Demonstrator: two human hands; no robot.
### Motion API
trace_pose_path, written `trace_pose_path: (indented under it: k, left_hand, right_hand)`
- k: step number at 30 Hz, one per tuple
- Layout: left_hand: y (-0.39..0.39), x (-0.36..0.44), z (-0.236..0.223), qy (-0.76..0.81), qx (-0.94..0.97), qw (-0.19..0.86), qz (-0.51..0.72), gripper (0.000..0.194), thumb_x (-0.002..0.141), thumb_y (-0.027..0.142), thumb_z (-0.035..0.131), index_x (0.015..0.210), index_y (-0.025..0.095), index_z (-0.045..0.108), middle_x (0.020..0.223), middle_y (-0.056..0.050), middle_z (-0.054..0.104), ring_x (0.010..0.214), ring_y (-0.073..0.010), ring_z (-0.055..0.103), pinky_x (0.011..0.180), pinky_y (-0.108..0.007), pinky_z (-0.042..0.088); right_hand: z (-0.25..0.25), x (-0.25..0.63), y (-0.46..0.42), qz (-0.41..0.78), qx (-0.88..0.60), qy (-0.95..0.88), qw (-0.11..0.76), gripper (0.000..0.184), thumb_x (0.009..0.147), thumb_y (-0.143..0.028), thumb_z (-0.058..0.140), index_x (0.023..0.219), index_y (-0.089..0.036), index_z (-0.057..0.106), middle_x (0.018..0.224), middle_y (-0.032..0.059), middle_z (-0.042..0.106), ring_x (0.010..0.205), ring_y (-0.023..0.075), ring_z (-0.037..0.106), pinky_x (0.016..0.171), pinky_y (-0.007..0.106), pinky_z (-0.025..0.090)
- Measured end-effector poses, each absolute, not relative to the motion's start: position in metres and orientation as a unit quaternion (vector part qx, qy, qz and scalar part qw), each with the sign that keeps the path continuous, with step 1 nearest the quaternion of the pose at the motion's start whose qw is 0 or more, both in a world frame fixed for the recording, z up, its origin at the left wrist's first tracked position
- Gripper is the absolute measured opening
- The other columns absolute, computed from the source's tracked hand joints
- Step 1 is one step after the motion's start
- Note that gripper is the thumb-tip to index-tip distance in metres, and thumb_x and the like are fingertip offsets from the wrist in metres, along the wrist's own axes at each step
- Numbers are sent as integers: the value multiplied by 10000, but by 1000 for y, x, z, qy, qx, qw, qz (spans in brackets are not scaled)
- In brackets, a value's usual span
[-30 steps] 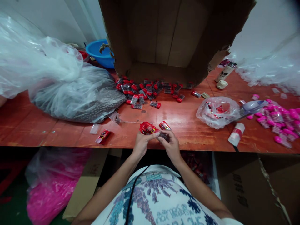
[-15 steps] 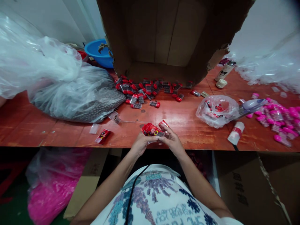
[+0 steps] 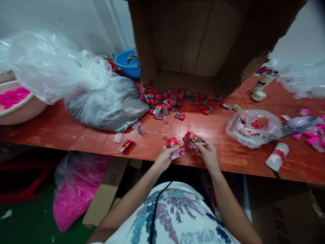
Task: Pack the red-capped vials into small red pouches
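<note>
My left hand point(image 3: 164, 157) is closed on a red printed wrapper point(image 3: 172, 142), held just above the table's front edge. My right hand point(image 3: 208, 153) pinches a second red wrapper point(image 3: 191, 139) with a yellow and dark print. A small gap separates the two wrappers. To the left, a red and black packet point(image 3: 126, 145) lies on the table beside a small clear plastic piece point(image 3: 118, 137). Beyond my hands is a heap of small clear containers with red caps point(image 3: 162, 101), dark inside, at the mouth of a cardboard box point(image 3: 200, 64).
A clear sack of dark beads point(image 3: 109, 105) slumps at the left, near a basin of pink pieces point(image 3: 22, 113). At the right are a plastic bag of red wrappers point(image 3: 254, 135), a white roll point(image 3: 278, 156), a bottle point(image 3: 264, 81) and pink-capped containers point(image 3: 315, 137).
My hands have moved apart, and the red wrappers that were together are now separate, one in each hand. The view has swung left, bringing the pink-filled basin into sight.
</note>
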State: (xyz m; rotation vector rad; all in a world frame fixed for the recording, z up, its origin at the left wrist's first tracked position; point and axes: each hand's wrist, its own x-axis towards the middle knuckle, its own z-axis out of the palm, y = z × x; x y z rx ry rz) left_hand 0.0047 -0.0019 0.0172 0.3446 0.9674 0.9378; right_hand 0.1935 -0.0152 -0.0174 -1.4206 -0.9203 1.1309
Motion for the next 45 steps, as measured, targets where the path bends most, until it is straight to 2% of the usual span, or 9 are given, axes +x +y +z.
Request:
trace_pose_path:
  k: [6, 11, 15, 22, 26, 29, 34, 41, 45]
  left_hand:
    - [3, -3, 10, 460, 115, 753, 455, 240, 587, 58, 769, 798, 114, 672, 784, -90, 726, 701, -221, 694, 669, -391, 588]
    - [6, 2, 7, 468, 118, 739, 470, 222, 550, 71, 800, 725, 106, 668, 687, -54, 711, 596, -163, 673, 626, -292, 578]
    - [11, -5, 8, 470, 121, 735, 473, 213, 570, 81, 797, 747, 111, 682, 724, -71, 727, 649, -187, 696, 671, -312, 587]
    - [25, -16, 11, 490, 104, 697, 514, 194, 598, -11, 722, 759, 93, 692, 708, -69, 728, 619, -184, 692, 607, -280, 586]
    - [30, -15, 13, 519, 79, 685, 505, 172, 625, -77, 666, 691, 82, 675, 637, -56, 707, 550, -167, 671, 534, -252, 573]
    - [32, -14, 12, 510, 67, 680, 523, 180, 662, -83, 647, 701, 91, 674, 631, -37, 703, 544, -144, 666, 546, -231, 570]
    - [37, -12, 7, 489, 28, 682, 544, 180, 732, -62, 622, 767, 108, 673, 688, -36, 720, 589, -134, 681, 581, -229, 576]
    - [47, -13, 18, 482, 12, 703, 522, 146, 757, -57, 601, 786, 78, 648, 707, -78, 714, 591, -144, 683, 580, -227, 573]
    - [53, -13, 26, 471, -9, 710, 523, 168, 771, -68, 565, 734, 85, 625, 657, -64, 694, 537, -129, 661, 528, -206, 554]
  right_hand:
    - [-18, 206, -12, 233, -687, -506, 467, 399, 751, -389, 665, 1108, -211, 669, 1063, 84, 561, 776, 181, 569, 736, 349, 488]
    - [-6, 146, -16, 346, -568, -598, 447, 274, 800, -299, 631, 1070, -270, 665, 937, 31, 626, 730, 169, 579, 672, 295, 485]
    - [-8, 129, -4, 382, -539, -590, 464, 268, 847, -247, 565, 1103, -263, 644, 948, 29, 673, 838, 187, 620, 740, 301, 498]
    - [3, 146, 33, 311, -500, -720, 367, 306, 893, -194, 491, 1160, -272, 620, 944, 19, 676, 844, 155, 623, 771, 266, 476]
    - [4, 195, 97, 154, -658, -685, 272, 339, 903, -129, 420, 1148, -249, 622, 1058, 35, 647, 965, 146, 599, 842, 242, 450]
    - [-1, 241, 144, 98, -722, -635, 257, 375, 905, -126, 393, 1226, -181, 579, 1196, 122, 586, 1134, 212, 520, 961, 325, 378]
    - [-16, 268, 163, 79, -750, -619, 220, 324, 878, -349, 543, 1128, -158, 621, 1066, 147, 643, 1037, 259, 553, 901, 346, 386]
    - [-30, 259, 120, 83, -736, -638, 213, 321, 837, -143, 503, 1150, -168, 570, 1046, 110, 636, 965, 213, 588, 832, 296, 416]
    - [-26, 263, 98, 122, -722, -605, 311, 373, 824, -191, 494, 1194, -186, 545, 1064, 111, 594, 912, 219, 607, 786, 330, 459]
